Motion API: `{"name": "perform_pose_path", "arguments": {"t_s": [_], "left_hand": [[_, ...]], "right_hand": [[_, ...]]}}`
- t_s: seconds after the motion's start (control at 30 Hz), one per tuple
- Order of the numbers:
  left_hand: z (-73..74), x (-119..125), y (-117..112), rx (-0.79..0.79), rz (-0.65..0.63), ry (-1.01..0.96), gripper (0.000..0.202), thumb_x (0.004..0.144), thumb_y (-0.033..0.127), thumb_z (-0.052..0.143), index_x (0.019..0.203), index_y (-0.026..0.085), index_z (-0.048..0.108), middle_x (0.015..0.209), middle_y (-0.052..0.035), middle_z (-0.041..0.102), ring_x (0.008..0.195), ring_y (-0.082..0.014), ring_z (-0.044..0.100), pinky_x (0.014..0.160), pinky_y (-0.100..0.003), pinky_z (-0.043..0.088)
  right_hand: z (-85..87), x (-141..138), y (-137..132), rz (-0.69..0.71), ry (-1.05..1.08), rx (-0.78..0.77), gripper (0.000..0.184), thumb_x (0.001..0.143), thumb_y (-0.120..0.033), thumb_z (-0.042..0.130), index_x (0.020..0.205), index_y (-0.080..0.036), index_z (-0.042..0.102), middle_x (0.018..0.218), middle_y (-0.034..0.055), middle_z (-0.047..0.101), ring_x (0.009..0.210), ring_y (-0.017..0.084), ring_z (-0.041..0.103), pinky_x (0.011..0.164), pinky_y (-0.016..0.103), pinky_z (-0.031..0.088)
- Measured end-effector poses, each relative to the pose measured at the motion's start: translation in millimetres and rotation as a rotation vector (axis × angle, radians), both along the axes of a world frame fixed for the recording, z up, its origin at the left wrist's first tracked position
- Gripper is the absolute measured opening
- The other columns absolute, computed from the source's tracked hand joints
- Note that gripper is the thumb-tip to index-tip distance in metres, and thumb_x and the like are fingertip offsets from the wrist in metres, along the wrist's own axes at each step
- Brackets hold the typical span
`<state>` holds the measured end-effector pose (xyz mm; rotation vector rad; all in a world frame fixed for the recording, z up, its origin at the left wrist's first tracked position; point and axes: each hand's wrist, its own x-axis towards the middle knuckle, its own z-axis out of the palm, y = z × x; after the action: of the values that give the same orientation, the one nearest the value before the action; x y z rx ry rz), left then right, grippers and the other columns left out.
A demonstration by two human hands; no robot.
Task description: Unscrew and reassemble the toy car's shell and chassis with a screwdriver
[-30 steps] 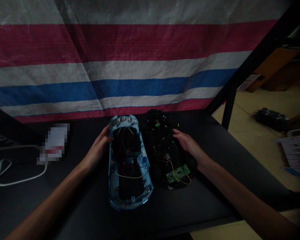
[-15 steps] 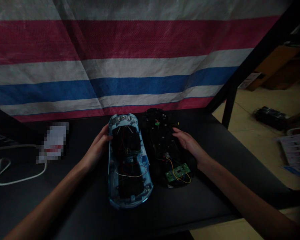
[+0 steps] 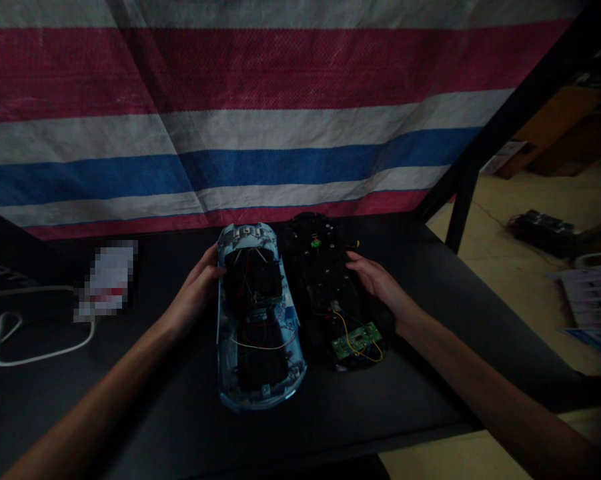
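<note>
Now the left hand (image 3: 198, 285), partly curled, holds the blue shell (image 3: 260, 317) by its left edge; the right hand (image 3: 377, 281), likewise partly curled, holds the black chassis (image 3: 325, 283) by its right. Both lie side by side on the table (image 3: 190, 407), wiring showing.

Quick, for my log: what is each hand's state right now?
Left hand: holding the blue car shell by its side.
Right hand: holding the black car base by its side.

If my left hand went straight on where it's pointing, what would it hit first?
Most likely the light-blue car shell; your left hand is right at its left edge, though the dimness hides exact contact.
</note>
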<state>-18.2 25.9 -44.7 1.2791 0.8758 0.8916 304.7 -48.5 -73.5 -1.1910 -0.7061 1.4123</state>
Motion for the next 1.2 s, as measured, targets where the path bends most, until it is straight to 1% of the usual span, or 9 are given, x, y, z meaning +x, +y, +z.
{"name": "perform_pose_path", "arguments": {"t_s": [0.13, 0.33, 0.47, 0.57, 0.77, 0.93, 1.1, 1.2], "left_hand": [[-2.2, -2.0, 1.4, 0.003, -0.001, 0.024, 0.068, 0.089, 0.033, 0.056, 0.156, 0.031, 0.041, 0.153, -0.0019, 0.054, 0.131, -0.0377, 0.056, 0.106, -0.051, 0.049], [-2.2, -0.5, 1.2, -0.014, 0.011, 0.005, 0.066, 0.09, 0.029, 0.056, 0.154, 0.03, 0.043, 0.155, -0.0015, 0.052, 0.131, -0.0366, 0.056, 0.103, -0.049, 0.051], [-0.5, 2.0, 0.7, -0.025, 0.02, -0.023, 0.066, 0.088, 0.025, 0.056, 0.153, 0.027, 0.044, 0.154, -0.0026, 0.052, 0.132, -0.035, 0.055, 0.105, -0.047, 0.05], [1.0, 2.4, 0.3, -0.035, 0.014, -0.038, 0.065, 0.089, 0.025, 0.056, 0.153, 0.027, 0.044, 0.155, -0.0023, 0.052, 0.134, -0.035, 0.053, 0.106, -0.048, 0.05], [0.1, 0.7, 0.8, -0.026, 0.016, -0.027, 0.064, 0.089, 0.025, 0.057, 0.153, 0.027, 0.045, 0.154, -0.0023, 0.053, 0.133, -0.0367, 0.053, 0.109, -0.051, 0.047], [-4.0, -0.9, 2.9, 0.001, 0.004, -0.019, 0.066, 0.09, 0.028, 0.057, 0.154, 0.028, 0.043, 0.155, -0.0022, 0.051, 0.13, -0.0368, 0.056, 0.108, -0.051, 0.047], [-3.5, -1.3, 2.3, -0.016, 0.008, -0.021, 0.065, 0.09, 0.027, 0.057, 0.154, 0.029, 0.043, 0.154, -0.002, 0.053, 0.132, -0.0366, 0.054, 0.107, -0.051, 0.048], [-2.4, -0.8, 1.7, -0.018, 0.008, -0.018, 0.066, 0.09, 0.027, 0.056, 0.154, 0.028, 0.043, 0.152, -0.0025, 0.054, 0.133, -0.0369, 0.053, 0.107, -0.051, 0.048]], "right_hand": [[0.9, -0.1, -0.6, 0.013, -0.002, 0.011, 0.024, 0.074, -0.033, 0.071, 0.098, -0.029, 0.07, 0.095, -0.0019, 0.076, 0.095, 0.027, 0.069, 0.079, 0.038, 0.049], [-2.4, 2.3, 0.7, 0.018, -0.013, 0.003, 0.028, 0.074, -0.035, 0.072, 0.102, -0.029, 0.069, 0.094, -0.0021, 0.075, 0.09, 0.025, 0.068, 0.078, 0.036, 0.049], [-5.3, 4.9, 2.5, 0.017, -0.028, 0.006, 0.031, 0.073, -0.036, 0.073, 0.103, -0.028, 0.069, 0.09, -0.0031, 0.075, 0.087, 0.024, 0.068, 0.078, 0.036, 0.049], [-5.4, 5.9, 2.7, 0.028, -0.035, 0.01, 0.03, 0.074, -0.036, 0.072, 0.102, -0.028, 0.069, 0.09, -0.0025, 0.075, 0.085, 0.024, 0.068, 0.077, 0.036, 0.049], [-1.0, 2.9, -0.1, 0.035, -0.052, 0.007, 0.037, 0.075, -0.037, 0.07, 0.111, -0.028, 0.069, 0.102, 0.0006, 0.076, 0.092, 0.027, 0.07, 0.081, 0.038, 0.05], [1.7, 1.5, -0.2, 0.041, -0.042, 0.017, 0.038, 0.076, -0.036, 0.07, 0.112, -0.027, 0.069, 0.104, 0.0011, 0.076, 0.095, 0.027, 0.069, 0.083, 0.038, 0.051], [1.3, 2.5, 1.0, 0.072, 0.002, 0.026, 0.038, 0.077, -0.033, 0.07, 0.114, -0.026, 0.069, 0.105, 0.0011, 0.076, 0.097, 0.027, 0.069, 0.08, 0.037, 0.051], [1.1, 2.1, 0.5, 0.062, 0.016, 0.028, 0.038, 0.077, -0.033, 0.07, 0.114, -0.026, 0.069, 0.103, 0.0009, 0.076, 0.096, 0.027, 0.069, 0.078, 0.036, 0.051]]}}
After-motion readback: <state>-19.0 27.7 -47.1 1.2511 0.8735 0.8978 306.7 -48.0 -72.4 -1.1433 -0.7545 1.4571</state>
